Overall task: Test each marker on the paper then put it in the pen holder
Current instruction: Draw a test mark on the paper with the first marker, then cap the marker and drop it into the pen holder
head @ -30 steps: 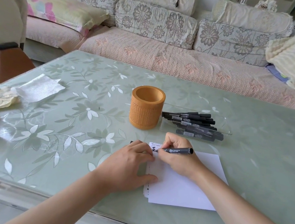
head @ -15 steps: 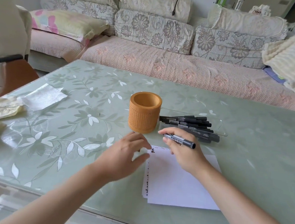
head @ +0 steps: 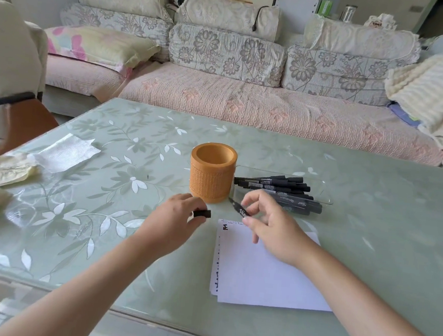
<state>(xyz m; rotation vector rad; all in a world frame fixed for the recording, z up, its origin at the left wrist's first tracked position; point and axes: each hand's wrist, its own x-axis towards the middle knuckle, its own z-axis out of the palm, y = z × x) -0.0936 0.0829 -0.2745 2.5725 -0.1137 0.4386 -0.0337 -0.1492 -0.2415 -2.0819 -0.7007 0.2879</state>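
My right hand [head: 271, 225] pinches an uncapped black marker [head: 239, 208], its tip pointing up-left toward the orange pen holder [head: 212, 176]. My left hand [head: 172, 222] holds the marker's black cap [head: 202, 213] between thumb and fingers, just left of the white paper [head: 267, 273]. A small black mark [head: 225, 227] sits at the paper's top left corner. Several more black markers [head: 280, 189] lie in a clear tray [head: 323, 188] right of the holder. The holder stands upright and looks empty.
A white tissue [head: 65, 151] and crumpled cream cloth [head: 3, 167] lie at the table's left. A chair [head: 18, 120] stands beyond the left edge. A sofa [head: 247, 103] runs behind the glass-topped floral table [head: 104, 211].
My right hand lifted the marker off the paper and swung its tip toward the holder. My left hand left the paper and now shows the cap. The camera tilted up.
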